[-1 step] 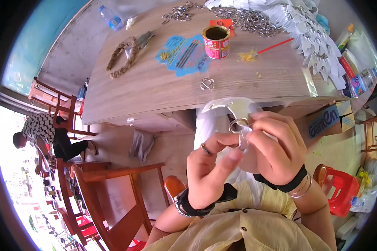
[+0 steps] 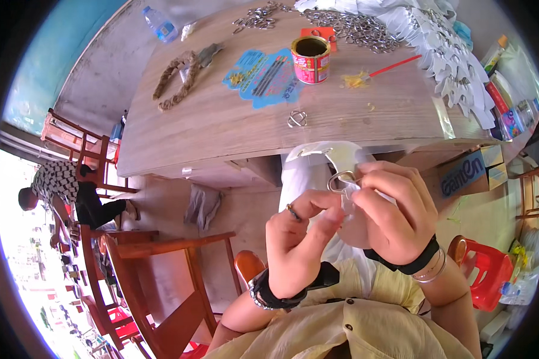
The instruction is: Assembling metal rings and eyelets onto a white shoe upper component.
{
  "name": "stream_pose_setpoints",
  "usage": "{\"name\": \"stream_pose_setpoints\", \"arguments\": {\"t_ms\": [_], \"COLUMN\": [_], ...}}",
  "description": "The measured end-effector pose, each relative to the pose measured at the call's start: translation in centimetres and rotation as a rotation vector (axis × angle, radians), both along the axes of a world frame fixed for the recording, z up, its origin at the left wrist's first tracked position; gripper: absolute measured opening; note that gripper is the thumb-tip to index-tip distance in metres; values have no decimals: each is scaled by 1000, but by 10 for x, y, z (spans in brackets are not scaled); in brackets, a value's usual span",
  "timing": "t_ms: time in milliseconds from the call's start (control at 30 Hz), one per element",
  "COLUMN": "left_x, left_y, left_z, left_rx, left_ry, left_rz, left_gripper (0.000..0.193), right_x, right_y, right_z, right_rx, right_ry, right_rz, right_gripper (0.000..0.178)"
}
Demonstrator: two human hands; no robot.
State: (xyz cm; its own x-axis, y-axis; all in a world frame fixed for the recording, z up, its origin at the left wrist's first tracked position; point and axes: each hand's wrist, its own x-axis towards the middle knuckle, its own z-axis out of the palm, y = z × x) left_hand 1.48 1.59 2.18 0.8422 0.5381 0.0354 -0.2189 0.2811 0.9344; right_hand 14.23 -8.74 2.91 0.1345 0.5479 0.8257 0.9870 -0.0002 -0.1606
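Wooden table (image 2: 221,128) behind; left hand (image 2: 296,245), right hand (image 2: 395,209) pinch metal ring (image 2: 340,179) (fingers closed)

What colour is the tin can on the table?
The tin can is red and pink with a gold rim, seen in the head view.

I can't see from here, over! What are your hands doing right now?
Left hand and right hand together pinching a metal ring and a white tag. Held above lap, below wooden table edge. Nothing blocking.
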Motion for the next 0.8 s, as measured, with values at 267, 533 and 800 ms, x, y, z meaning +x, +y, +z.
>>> {"name": "stream_pose_setpoints", "arguments": {"t_ms": [267,533,800], "left_x": [3,6,10], "left_y": [2,-7,-6], "left_z": [8,-2,-15], "left_rx": [91,378,601], "left_ry": [92,172,101], "left_rz": [96,303,397], "left_gripper": [16,14,3], "right_x": [-2,-6,-15], "right_y": [-1,4,3], "right_z": [-5,-6,9], "right_rx": [28,3,-155], "right_ry": [-29,11,190], "right_rz": [52,8,-51], "right_gripper": [24,24,19]}}
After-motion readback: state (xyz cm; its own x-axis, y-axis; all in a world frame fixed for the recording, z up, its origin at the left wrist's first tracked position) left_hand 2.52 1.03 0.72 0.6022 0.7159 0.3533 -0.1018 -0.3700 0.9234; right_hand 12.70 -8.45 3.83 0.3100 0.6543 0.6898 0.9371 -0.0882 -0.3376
